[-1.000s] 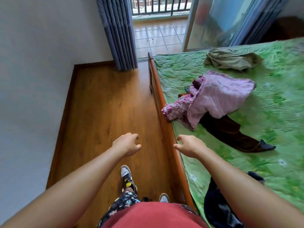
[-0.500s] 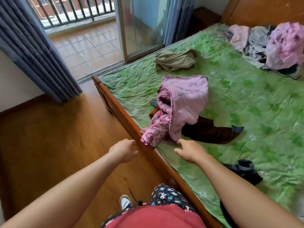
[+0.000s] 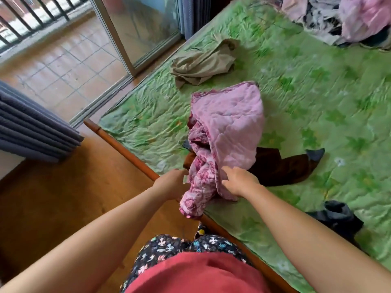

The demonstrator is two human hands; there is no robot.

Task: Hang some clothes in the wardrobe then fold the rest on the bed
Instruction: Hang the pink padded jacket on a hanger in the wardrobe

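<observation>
My left hand (image 3: pixel 171 183) and right hand (image 3: pixel 241 182), fingers relaxed and holding nothing, are at the pink quilted garment (image 3: pixel 230 123). I should grip two edges firmly and lift evenly.

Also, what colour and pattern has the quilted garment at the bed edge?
The quilted garment is pink: one side plain pale, the other rose-printed. Head view.

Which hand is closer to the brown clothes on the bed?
Right. The right hand is over the pink jacket, just beside the brown clothes; the left hand is across the jacket, by the bed's wooden edge.
</observation>
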